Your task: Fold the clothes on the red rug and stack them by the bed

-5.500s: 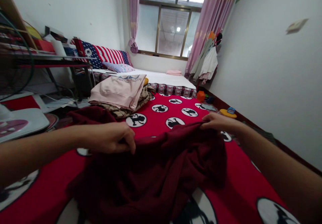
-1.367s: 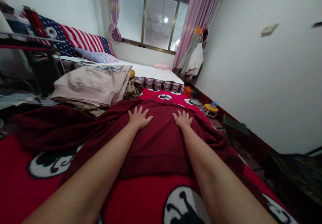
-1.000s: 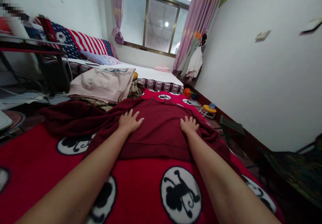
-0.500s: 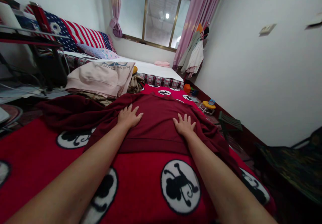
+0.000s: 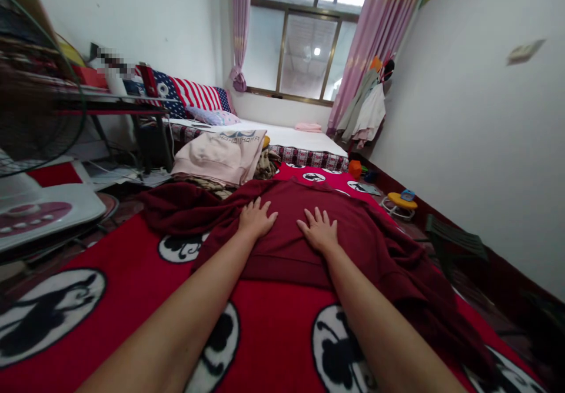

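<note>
A dark red sweater (image 5: 353,228) lies spread on a red blanket (image 5: 273,328) printed with black-and-white cartoon circles. My left hand (image 5: 256,218) rests flat on the sweater's body, fingers stretched out. Close beside it my right hand (image 5: 318,231) also lies flat on the cloth with spread fingers. One sleeve (image 5: 180,207) trails off to the left, the other (image 5: 419,287) bunches along the right edge. Neither hand holds anything.
A pile of folded clothes topped by a pink garment (image 5: 218,155) sits behind the sweater on the left. A fan (image 5: 39,116) and a cluttered table (image 5: 110,102) stand at the left. A second bed (image 5: 286,137) lies under the window; toys and a small stool (image 5: 399,200) line the right wall.
Earlier both hands gripped the bunched sweater; it then lay spread flat under my open palms. Over the last second my hands have slid closer together on its body, and the view has swung left.
</note>
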